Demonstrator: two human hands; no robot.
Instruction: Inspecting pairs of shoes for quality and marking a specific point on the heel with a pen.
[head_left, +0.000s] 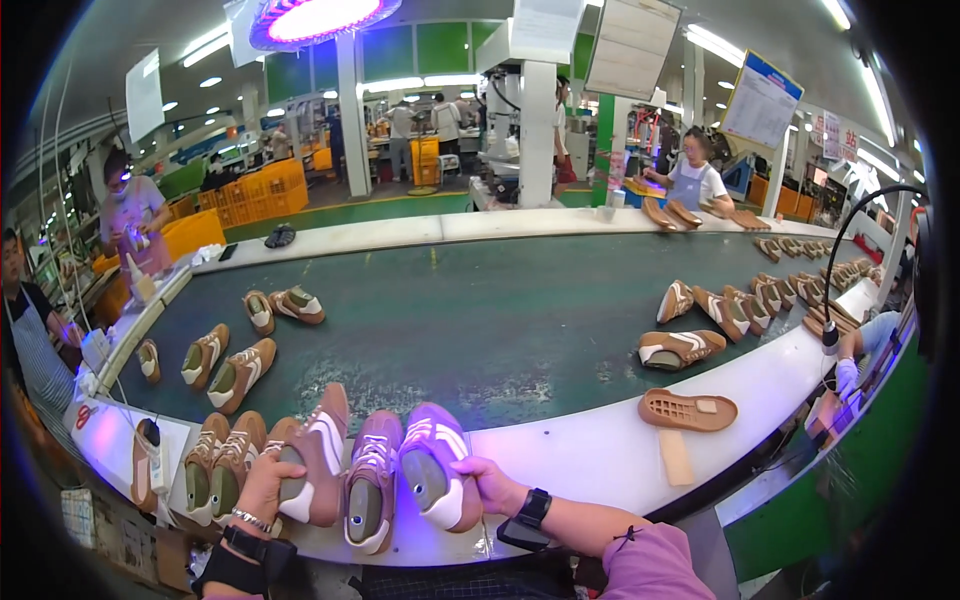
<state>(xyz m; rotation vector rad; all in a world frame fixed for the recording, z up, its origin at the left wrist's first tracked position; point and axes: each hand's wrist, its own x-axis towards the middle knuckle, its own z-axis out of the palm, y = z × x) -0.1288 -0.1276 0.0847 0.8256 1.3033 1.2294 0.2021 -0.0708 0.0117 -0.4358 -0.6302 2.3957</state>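
My left hand (263,490) is closed on the heel of a brown sneaker (322,445) with white stripes, its toe tilted up and away. My right hand (490,485) grips the heel side of another brown-and-white sneaker (437,460), lit purple from above. Between them a third sneaker (371,490) stands on the white ledge, grey last inside and laces on top, with neither hand on it. Left of my left hand, more sneakers (235,460) stand side by side on the ledge, one partly hidden behind that hand.
A green conveyor belt (450,300) carries several sneakers at left and right. On the white ledge to the right lie a brown sole (688,410) and a tan strip (676,457). Red scissors (87,416) lie at far left. Co-workers sit or stand around the belt; a black flexible lamp arm (835,250) arches at right.
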